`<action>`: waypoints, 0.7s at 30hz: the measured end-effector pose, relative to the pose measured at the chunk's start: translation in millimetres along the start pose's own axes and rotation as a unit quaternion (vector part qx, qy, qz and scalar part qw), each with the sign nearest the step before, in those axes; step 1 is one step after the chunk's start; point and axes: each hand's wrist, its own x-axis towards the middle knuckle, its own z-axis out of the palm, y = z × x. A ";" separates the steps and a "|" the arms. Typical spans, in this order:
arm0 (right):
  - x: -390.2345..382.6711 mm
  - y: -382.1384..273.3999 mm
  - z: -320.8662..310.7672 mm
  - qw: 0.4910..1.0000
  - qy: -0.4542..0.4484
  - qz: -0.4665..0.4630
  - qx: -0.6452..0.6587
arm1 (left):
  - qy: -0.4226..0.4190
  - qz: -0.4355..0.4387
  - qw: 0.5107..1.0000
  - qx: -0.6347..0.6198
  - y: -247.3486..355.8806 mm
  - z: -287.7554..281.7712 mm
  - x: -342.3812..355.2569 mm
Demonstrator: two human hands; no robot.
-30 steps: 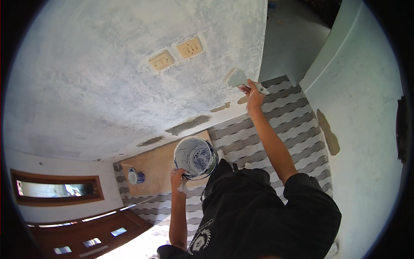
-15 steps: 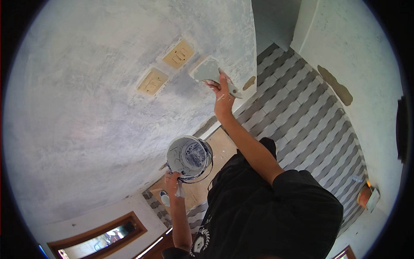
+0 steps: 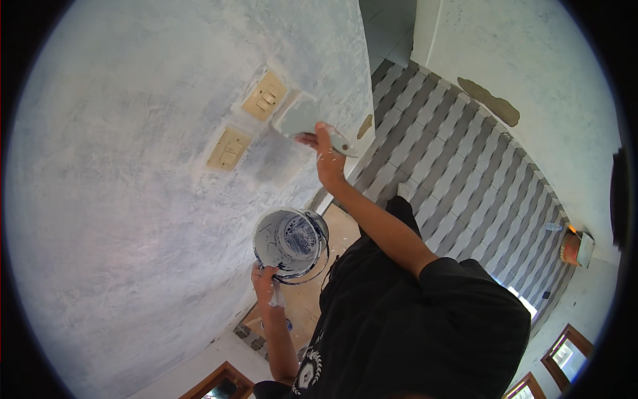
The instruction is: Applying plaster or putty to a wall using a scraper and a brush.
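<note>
Two hands: both busy, seen from the head view.
Left hand (image 3: 266,279): closed on the lower rim of a paint-smeared bucket (image 3: 291,241), held close to the dark shirt (image 3: 412,326).
Bucket: tilted, its open mouth turned toward the camera (inside coated grey-white).
Right hand (image 3: 327,159): arm stretched out, fingers gripping the handle of a flat trowel (image 3: 299,118).
Trowel: blade pressed flat on the grey plastered wall (image 3: 133,219), just beside the upper of two beige switch plates (image 3: 264,96).
Lower switch plate (image 3: 228,149): left of the blade, apart from it.
Floor (image 3: 465,179): grey and white striped tiles, far behind.
</note>
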 end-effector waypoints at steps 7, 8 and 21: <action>-0.8 -12.5 1.4 0.999 -0.011 -0.022 -0.032 | -0.001 0.004 1.000 -0.011 -5.6 -6.7 10.7; -1.5 -7.6 -2.2 0.999 -0.010 -0.023 -0.034 | -0.003 0.002 1.000 -0.011 -3.8 -2.6 8.4; 6.4 -4.9 -18.1 0.999 0.003 -0.007 -0.050 | 0.006 -0.019 1.000 0.014 3.6 19.1 11.0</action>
